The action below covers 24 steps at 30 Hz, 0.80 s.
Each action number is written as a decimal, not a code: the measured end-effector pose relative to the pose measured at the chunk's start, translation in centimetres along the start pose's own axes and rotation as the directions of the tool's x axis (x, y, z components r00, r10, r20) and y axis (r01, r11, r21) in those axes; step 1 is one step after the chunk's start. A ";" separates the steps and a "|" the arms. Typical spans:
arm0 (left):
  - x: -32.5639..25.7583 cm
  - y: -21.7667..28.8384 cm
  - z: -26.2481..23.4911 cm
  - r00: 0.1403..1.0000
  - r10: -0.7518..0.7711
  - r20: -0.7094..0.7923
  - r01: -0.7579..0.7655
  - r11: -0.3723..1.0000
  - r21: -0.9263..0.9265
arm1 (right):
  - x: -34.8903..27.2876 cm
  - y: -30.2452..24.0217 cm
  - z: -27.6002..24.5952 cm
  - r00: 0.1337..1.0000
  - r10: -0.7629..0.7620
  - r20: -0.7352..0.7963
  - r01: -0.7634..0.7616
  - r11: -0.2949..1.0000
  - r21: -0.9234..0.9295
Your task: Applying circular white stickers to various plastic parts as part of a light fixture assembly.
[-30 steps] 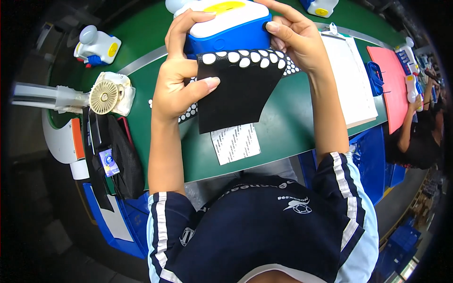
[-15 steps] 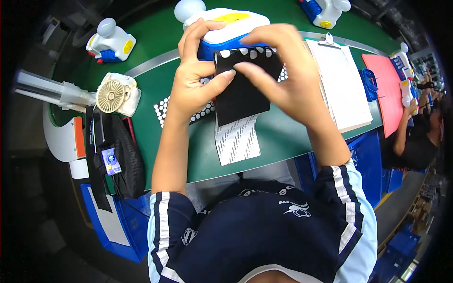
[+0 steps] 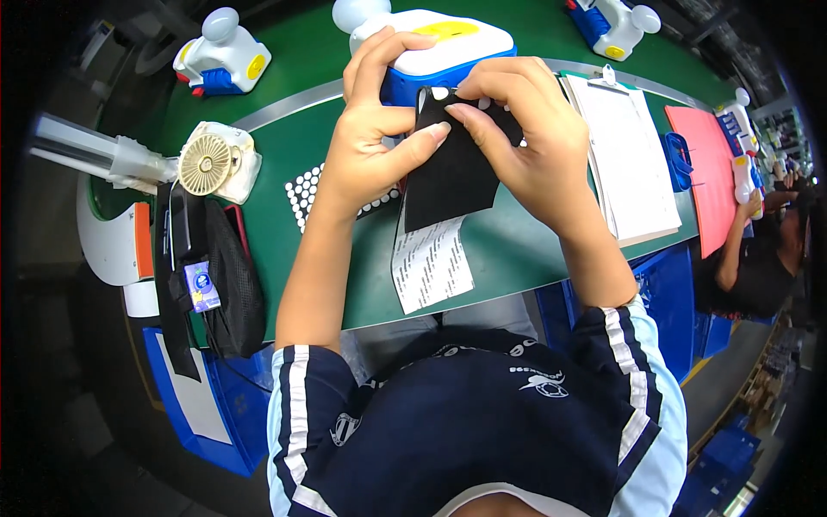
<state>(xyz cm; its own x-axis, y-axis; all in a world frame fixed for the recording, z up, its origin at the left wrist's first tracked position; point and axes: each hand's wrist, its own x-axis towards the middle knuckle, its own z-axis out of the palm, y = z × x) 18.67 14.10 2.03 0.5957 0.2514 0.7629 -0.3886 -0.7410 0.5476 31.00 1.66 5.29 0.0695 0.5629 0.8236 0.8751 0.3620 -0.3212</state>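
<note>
My left hand [image 3: 375, 155] holds a folded black sheet [image 3: 450, 189], thumb across its front face. White round stickers [image 3: 440, 93] run along the sheet's top fold. My right hand [image 3: 543, 142] is closed in a pinch at that fold, thumb and forefinger tips just beside a sticker; what lies between the tips is hidden. Below the black part hangs a white printed backing strip [image 3: 432, 267]. Another black sheet with rows of white dots [image 3: 303, 196] lies on the table, partly behind my left forearm. Right behind my hands stands a white and blue plastic device [image 3: 487, 36] with a yellow oval.
At left are a small cream fan [image 3: 207, 164], a black mesh pouch [image 3: 234, 293] and a similar white device [image 3: 222, 56]. A clipboard with papers [image 3: 633, 164], a blue tray [image 3: 676, 164] and a pink folder [image 3: 696, 177] lie right. Another person [image 3: 758, 250] works at the far right.
My right thumb and forefinger have come together from a wide gap at the sheet's top edge. Both hands and the sheet shifted slightly right in the picture.
</note>
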 end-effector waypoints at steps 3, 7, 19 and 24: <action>0.0 -0.2 0.1 1.000 0.001 0.002 -0.001 1.000 0.008 | 0.0 0.1 0.0 1.000 0.005 -0.001 -0.005 1.000 0.008; -0.1 -0.1 0.2 1.000 0.000 -0.002 0.000 1.000 0.007 | 0.3 0.4 -1.1 0.992 0.020 0.124 -0.031 0.996 0.089; 0.5 -0.7 -0.7 0.982 0.101 0.162 -0.097 0.995 -0.032 | 0.4 1.5 -1.6 0.865 0.439 0.242 -0.501 0.744 0.442; 1.7 -7.5 1.5 0.721 0.681 -0.130 -0.661 0.618 -0.425 | 0.9 0.7 -1.0 0.840 0.450 0.304 -0.537 0.768 0.350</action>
<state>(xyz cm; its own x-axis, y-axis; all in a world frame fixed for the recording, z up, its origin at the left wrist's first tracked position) 23.71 19.13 -1.27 0.0731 -0.2426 0.9674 -0.9330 -0.3592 -0.0196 32.14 1.64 6.32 0.3064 0.8611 0.4057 0.4671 0.2353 -0.8523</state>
